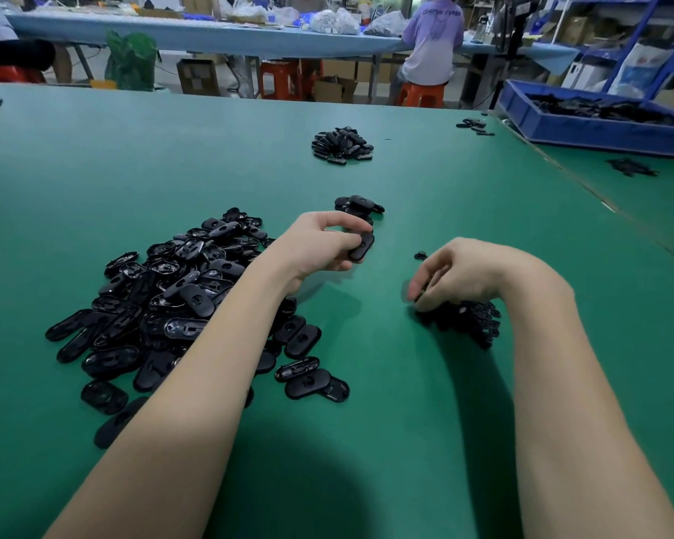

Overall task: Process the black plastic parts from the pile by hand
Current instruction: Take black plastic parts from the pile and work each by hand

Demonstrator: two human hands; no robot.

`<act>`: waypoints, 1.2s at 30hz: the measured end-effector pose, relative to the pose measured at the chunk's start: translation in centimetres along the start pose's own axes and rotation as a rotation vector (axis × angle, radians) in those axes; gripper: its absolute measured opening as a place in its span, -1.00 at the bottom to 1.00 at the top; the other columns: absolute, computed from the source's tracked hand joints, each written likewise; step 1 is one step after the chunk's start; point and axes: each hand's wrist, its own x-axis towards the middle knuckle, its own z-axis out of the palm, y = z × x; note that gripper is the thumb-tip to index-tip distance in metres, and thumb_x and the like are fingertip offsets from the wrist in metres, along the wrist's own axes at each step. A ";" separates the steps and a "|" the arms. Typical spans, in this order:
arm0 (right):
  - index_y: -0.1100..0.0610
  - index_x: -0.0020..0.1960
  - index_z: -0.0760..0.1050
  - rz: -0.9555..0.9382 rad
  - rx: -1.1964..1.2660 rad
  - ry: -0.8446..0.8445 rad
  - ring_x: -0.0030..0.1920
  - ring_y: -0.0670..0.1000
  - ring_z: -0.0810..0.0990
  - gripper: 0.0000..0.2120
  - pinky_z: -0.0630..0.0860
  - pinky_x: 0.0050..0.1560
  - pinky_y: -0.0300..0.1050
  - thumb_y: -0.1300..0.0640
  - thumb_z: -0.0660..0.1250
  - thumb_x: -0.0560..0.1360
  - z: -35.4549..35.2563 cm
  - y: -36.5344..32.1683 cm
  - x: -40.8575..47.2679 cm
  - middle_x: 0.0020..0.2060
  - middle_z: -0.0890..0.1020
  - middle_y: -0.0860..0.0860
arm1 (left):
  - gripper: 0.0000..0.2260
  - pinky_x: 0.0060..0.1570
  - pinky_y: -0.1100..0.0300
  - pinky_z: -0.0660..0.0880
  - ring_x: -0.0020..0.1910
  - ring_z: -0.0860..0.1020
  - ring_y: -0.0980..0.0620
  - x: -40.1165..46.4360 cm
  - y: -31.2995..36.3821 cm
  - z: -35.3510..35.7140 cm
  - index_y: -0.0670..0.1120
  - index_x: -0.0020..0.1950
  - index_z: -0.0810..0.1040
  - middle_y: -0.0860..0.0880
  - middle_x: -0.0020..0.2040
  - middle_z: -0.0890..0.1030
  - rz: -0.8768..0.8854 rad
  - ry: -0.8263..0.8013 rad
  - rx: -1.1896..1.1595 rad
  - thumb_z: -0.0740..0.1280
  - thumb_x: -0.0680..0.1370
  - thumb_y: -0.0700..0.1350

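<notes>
Big pile [180, 305] of black parts sits near left on green table [94, 169], lots left. Left hand [320, 247] pinches one black part [362, 246]. Right hand [464, 272], fingers curled, picks at small bits [467, 320]. Small done heap [358, 206] just beyond; another heap [342, 145] far.

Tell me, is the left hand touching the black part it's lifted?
Touching. The head view shows the left hand with fingers curled around one black part.
</notes>
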 end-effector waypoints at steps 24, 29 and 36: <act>0.01 -0.11 0.66 -0.233 0.374 0.277 -0.32 -0.15 0.53 -0.92 0.45 -0.22 -0.27 0.01 0.48 0.50 1.8 -0.7 1.7 -0.30 0.70 -0.16 | -0.76 -0.10 0.29 0.61 -0.15 0.72 -0.02 -0.8 0.3 0.3 -0.15 0.16 0.61 -0.22 -0.05 0.72 0.008 -0.017 -0.132 0.34 0.56 -0.39; 0.03 -0.08 0.73 -0.306 0.493 0.293 -0.47 -0.20 0.39 -0.96 0.32 -0.41 -0.42 0.08 0.50 0.50 2.1 -1.3 1.8 -0.42 0.58 -0.18 | -0.83 -0.14 0.27 0.62 -0.18 0.72 -0.01 -0.8 0.5 0.3 -0.15 0.12 0.62 -0.13 -0.16 0.74 0.008 0.021 -0.153 0.43 0.54 -0.30; 0.01 -0.09 0.71 -0.267 0.583 0.370 -0.46 -0.19 0.42 -0.95 0.34 -0.40 -0.42 0.14 0.49 0.50 2.4 -1.4 2.0 -0.30 0.65 -0.06 | -0.84 -0.14 0.32 0.59 -0.13 0.71 0.00 -0.8 0.6 0.3 -0.19 0.12 0.59 -0.22 -0.07 0.73 0.021 0.012 -0.197 0.42 0.55 -0.32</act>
